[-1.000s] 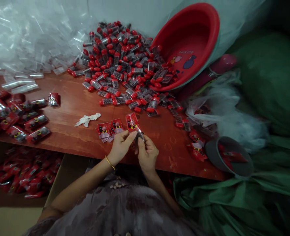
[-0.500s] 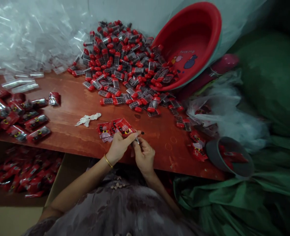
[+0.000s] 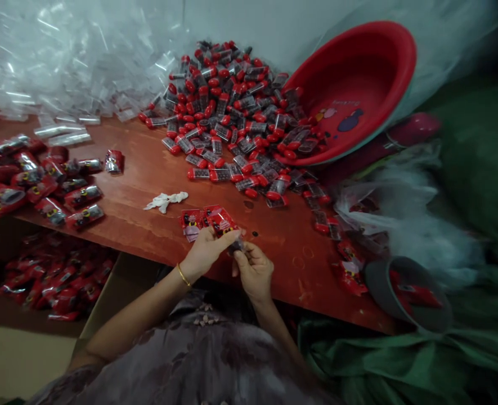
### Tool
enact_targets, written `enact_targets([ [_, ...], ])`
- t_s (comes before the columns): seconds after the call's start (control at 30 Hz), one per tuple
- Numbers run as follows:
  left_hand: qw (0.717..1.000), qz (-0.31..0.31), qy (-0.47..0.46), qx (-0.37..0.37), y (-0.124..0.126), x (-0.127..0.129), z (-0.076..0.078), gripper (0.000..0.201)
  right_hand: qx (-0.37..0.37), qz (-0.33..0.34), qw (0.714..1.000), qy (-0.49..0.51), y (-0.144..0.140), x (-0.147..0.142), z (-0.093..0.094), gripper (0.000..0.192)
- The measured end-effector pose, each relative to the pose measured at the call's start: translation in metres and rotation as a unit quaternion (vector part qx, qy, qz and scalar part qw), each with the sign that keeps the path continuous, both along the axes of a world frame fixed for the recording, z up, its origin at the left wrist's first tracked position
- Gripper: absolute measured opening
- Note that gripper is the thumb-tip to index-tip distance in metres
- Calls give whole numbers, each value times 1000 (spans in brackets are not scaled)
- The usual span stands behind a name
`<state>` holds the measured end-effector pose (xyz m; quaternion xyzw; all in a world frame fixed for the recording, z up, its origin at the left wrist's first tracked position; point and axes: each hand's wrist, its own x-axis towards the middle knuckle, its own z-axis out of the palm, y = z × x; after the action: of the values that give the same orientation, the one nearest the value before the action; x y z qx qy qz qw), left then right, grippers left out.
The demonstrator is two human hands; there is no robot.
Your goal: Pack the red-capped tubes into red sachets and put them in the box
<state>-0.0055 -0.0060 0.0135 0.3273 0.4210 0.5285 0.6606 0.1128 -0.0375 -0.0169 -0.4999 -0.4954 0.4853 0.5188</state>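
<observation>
Both hands (image 3: 232,256) gripping one red packet (image 3: 223,223) between fingertips

Both hands, left hand (image 3: 204,251) and right hand (image 3: 254,270), pinching one red packet (image 3: 223,223) at the wooden table (image 3: 139,185) near edge; capsule heap (image 3: 236,118) toward far edge.

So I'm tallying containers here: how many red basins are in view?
1: the red basin is tipped on its side at the table's far right, capsules spilling from it. Others may be hidden.
</observation>
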Motion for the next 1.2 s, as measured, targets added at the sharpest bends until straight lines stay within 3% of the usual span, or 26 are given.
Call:
enact_targets([
  [0.23,997,-21,70,-9,-9,2,-2,27,34,-22,998,-56,-6,-8,-12,23],
  [0.4,998,13,45,37,-8,-1,-23,33,54,-8,989,-134,5,2,-14,22],
  [0.47,993,1,91,71,-7,-3,-31,30,73,-3,980,-186,9,10,-19,23],
  [0.6,947,-71,265,167,-6,-4,-41,22,121,-20,954,-274,12,30,-29,26],
  [0.73,908,-108,347,208,-5,0,-49,23,159,-6,939,-306,15,45,-29,21],
  [1.0,840,-98,461,270,-6,5,-67,31,283,-27,848,-448,21,50,-31,14],
  [1.1,811,-89,504,284,-7,5,-67,32,288,-50,835,-466,20,46,-32,13],
  [1.2,800,-93,519,287,-7,5,-67,31,278,-64,831,-478,19,43,-33,12],
])
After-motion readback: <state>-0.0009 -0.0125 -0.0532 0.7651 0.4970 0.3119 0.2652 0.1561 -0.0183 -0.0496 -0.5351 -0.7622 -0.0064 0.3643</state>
